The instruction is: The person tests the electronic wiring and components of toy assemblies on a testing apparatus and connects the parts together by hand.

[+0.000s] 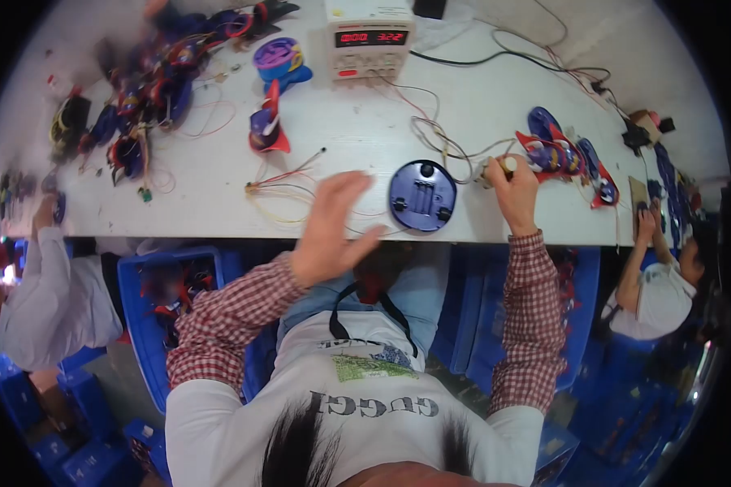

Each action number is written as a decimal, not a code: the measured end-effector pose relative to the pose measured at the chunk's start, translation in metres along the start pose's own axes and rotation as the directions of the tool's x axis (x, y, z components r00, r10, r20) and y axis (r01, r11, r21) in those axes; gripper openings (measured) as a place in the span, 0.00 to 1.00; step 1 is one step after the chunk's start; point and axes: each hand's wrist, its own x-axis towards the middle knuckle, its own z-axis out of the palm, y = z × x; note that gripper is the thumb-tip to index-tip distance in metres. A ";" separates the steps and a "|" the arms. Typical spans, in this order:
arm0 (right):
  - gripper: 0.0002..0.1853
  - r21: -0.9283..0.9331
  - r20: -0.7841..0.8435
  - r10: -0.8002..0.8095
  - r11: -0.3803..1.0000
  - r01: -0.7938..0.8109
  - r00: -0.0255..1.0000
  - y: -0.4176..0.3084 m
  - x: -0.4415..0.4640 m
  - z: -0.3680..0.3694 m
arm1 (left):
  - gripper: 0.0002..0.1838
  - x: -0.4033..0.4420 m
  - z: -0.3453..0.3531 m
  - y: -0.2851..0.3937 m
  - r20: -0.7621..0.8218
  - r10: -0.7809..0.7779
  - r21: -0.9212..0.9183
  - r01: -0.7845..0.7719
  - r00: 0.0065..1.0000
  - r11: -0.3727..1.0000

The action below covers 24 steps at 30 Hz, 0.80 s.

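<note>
My left hand [333, 223] is open, its fingers stretched out and slightly blurred, over the front of the white table. Under and beside it, thin coloured wires [280, 191] spread from a small bundled end. My right hand [514, 195] is closed around a small tan piece with a round pale end [509, 163]; its kind is not clear. Between my hands lies a round dark-blue plastic base [422, 195] with small black wheels and a slotted middle. Right of my right hand lie purple and red toy parts [554, 156].
A power supply [371, 40] with red digits stands at the back, its leads [439, 134] running toward my right hand. A red-and-purple toy part [269, 126] stands near a tape roll [278, 57]. Toy parts [150, 89] pile up left. Blue bins [130, 284] flank me; people sit both sides.
</note>
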 end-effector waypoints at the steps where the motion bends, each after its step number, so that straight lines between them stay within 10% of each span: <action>1: 0.08 -0.020 0.017 0.054 0.998 -0.053 0.998 0.007 0.004 0.004 | 0.31 -0.008 -0.022 -0.008 -0.097 0.044 0.082 -0.037 0.994 0.996; 6: 0.20 0.107 0.004 0.205 0.973 -0.204 0.979 0.012 -0.004 0.009 | 0.30 -0.004 -0.109 -0.098 -0.214 -0.422 -0.114 0.406 0.881 0.906; 9: 0.21 -0.129 -0.246 -0.035 0.992 0.003 0.969 -0.028 -0.027 0.003 | 0.38 0.010 -0.127 -0.143 -0.093 -0.440 -0.123 0.428 0.893 0.895; 12: 0.18 0.260 0.016 -0.107 0.961 0.099 0.994 -0.106 -0.057 0.037 | 0.46 0.020 -0.124 -0.159 0.140 -0.437 -0.150 0.456 0.888 0.877; 13: 0.16 0.226 0.144 -0.408 0.900 0.372 0.901 -0.122 -0.058 0.059 | 0.46 0.020 -0.122 -0.163 0.173 -0.447 -0.173 0.474 0.878 0.864; 15: 0.20 0.394 0.373 -0.501 0.848 0.356 0.781 -0.174 -0.059 0.109 | 0.46 0.026 -0.118 -0.172 0.250 -0.446 -0.213 0.498 0.860 0.841; 24: 0.13 -0.190 0.390 -0.595 0.695 0.693 0.703 -0.233 -0.047 0.248 | 0.44 0.045 -0.118 -0.190 0.394 -0.449 -0.301 0.574 0.802 0.761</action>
